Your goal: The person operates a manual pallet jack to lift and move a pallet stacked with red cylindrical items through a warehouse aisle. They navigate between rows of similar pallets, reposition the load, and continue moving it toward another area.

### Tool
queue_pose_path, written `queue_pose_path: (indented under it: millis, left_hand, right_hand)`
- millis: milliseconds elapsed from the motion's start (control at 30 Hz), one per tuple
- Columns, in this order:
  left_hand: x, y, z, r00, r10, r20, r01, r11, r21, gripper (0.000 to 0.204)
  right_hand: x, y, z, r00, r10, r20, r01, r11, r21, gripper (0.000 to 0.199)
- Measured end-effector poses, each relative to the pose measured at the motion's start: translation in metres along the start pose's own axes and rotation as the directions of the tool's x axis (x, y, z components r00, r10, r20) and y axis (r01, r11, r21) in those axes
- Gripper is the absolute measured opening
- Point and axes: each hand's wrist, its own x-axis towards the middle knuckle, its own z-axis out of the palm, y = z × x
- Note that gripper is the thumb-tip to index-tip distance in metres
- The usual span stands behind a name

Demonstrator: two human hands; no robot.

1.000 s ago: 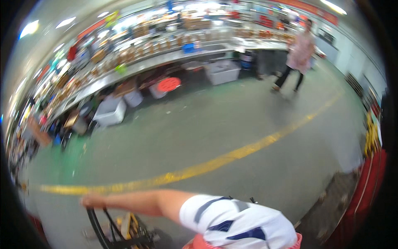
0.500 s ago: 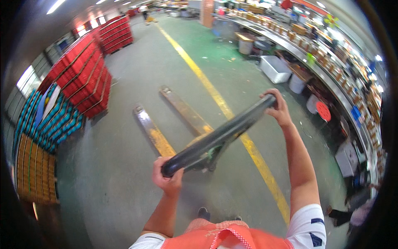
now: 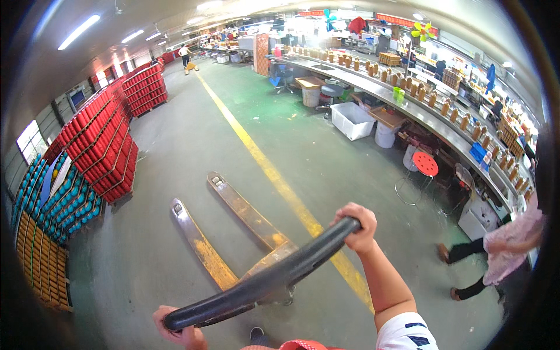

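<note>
My left hand (image 3: 179, 331) and my right hand (image 3: 358, 226) grip the two ends of a thick black pallet jack handle (image 3: 265, 275). The bar slants from lower left to upper right, its right end farther away. Beyond it, the yellow pallet jack's worn forks (image 3: 244, 211) point away from me, low over the grey-green floor. No load lies on them. The handle covers part of the jack's body, and the fingers of my left hand are partly behind the bar's end.
A yellow floor line (image 3: 261, 157) runs beside the forks. Red stacks (image 3: 96, 146), teal stacks (image 3: 76, 204) and brown stacks (image 3: 42, 256) line the left. To the right are a workbench (image 3: 402, 93), a white tub (image 3: 352, 121), a red stool (image 3: 424, 164) and a walking person (image 3: 513, 239).
The handle and both my hands sit lower in the picture, with the bar less steep. The view has tilted up, showing more of the far room. The person at the right shows more fully.
</note>
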Motion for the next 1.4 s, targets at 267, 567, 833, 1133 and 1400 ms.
queue_pose_path:
  millis: [267, 567, 833, 1133, 1400]
  left_hand:
    - [0.043, -0.006, -0.009, 0.990, 0.124, 0.072, -0.133, 0.982, 0.135, 0.037]
    - [0.099, -0.088, 0.074, 0.973, 0.008, 0.232, 0.079, 0.928, -0.365, 0.019]
    - [0.123, -0.104, 0.211, 0.949, 0.013, 0.315, 0.148, 0.864, -0.481, 0.022]
    - [0.097, -0.084, 0.347, 0.953, 0.018, 0.302, 0.147, 0.843, -0.517, 0.022]
    - [0.083, -0.073, 0.475, 0.995, 0.013, 0.095, 0.012, 0.966, -0.257, 0.016]
  right_hand:
    - [-0.087, -0.142, -0.035, 1.000, 0.023, -0.004, -0.023, 0.993, -0.116, 0.034]
    - [-0.127, -0.229, 0.036, 0.968, -0.042, -0.247, -0.067, 0.907, -0.416, 0.036]
    - [-0.114, -0.209, 0.059, 0.916, 0.014, -0.401, -0.276, 0.747, -0.604, 0.043]
    - [-0.080, -0.088, -0.031, 0.873, 0.087, -0.480, -0.366, 0.768, -0.526, 0.045]
    - [-0.007, 0.062, -0.134, 0.935, 0.086, -0.343, -0.210, 0.916, -0.341, 0.044]
